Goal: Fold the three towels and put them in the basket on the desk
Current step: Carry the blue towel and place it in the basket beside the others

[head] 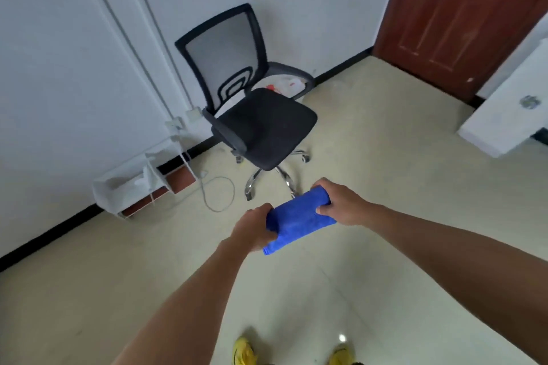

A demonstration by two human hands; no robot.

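Folded blue towel [299, 216] in both hands — office chair [261, 124] beyond.

Single head-worn wide view, looking forward and down, hands close below centre, chair [255, 104] and wall farther ahead, floor [385, 187] filling lower frame

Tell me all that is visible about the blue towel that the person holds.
The blue towel is bright blue and looks like soft, fuzzy cloth. It is already folded into a compact, thick rectangle, with layered edges showing at its lower corner. It is held in the air above the pale floor, tilted, its right end higher. The left hand grips its left end and the right hand grips its right end. Nothing else touches it.
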